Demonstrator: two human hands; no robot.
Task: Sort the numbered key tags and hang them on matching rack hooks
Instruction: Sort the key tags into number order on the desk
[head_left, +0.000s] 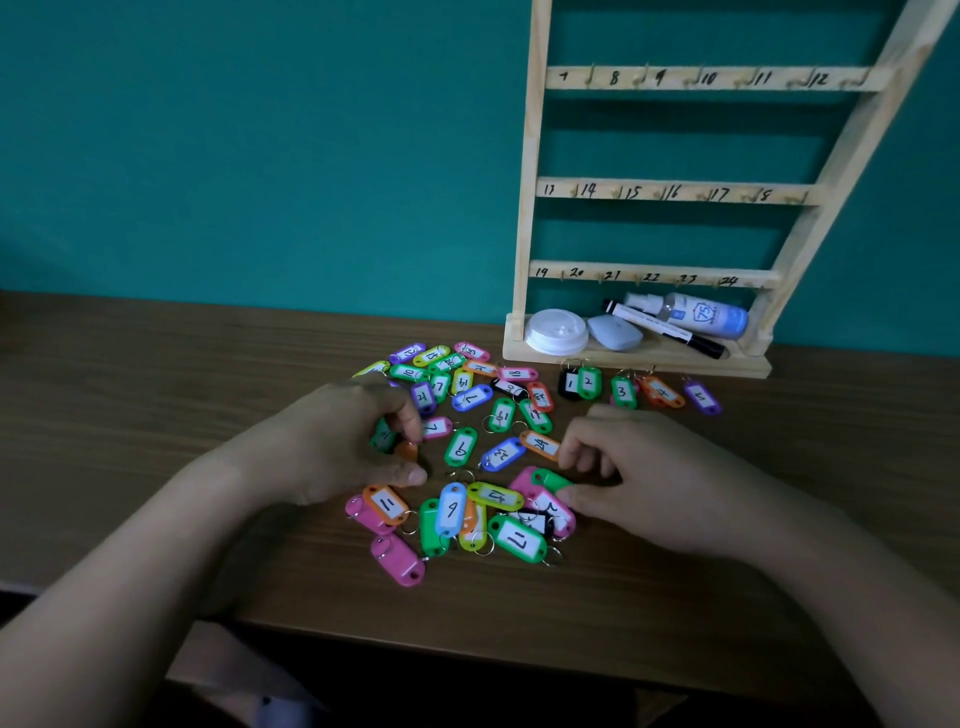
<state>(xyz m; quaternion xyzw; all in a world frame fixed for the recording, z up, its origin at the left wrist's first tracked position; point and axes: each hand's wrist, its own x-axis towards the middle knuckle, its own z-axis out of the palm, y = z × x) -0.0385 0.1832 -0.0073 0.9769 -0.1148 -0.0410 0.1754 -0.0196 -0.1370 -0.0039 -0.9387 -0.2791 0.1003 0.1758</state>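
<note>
Lying nearest on the table (130, 389), a blank pink tag (397, 561) fronts the loose tags, with tag 17 (519, 538), tag 9 (452, 509) and tag 11 (387, 503) just behind it, overlapping their neighbours

The left hand (337, 441) is over the tags with its fingers curled; thumb and fingertips close on an orange tag (408, 451). The right hand (639, 467) has its fingers bent too, thumb and forefinger pinching the end of a green tag (550, 479) that lies across a pink one

Between the hands tag 23 (501, 453) and tag 24 (540, 443) lie flat. Behind them is a heap (441, 369) of mixed colours. To its right, in a row just before the rack's base, lie tag 1 (569, 384), tag 2 (588, 382), tag 3 (623, 392), tag 4 (661, 391) and tag 5 (701, 397)

The rack (525, 208) stands upright against the teal wall, its three bars in view carrying hooks (589, 78) beside inked numbers 7 to 24. Its base tray holds a white lid (556, 332), a mouse (614, 332), a marker (665, 330) and a bottle (701, 314)
</note>
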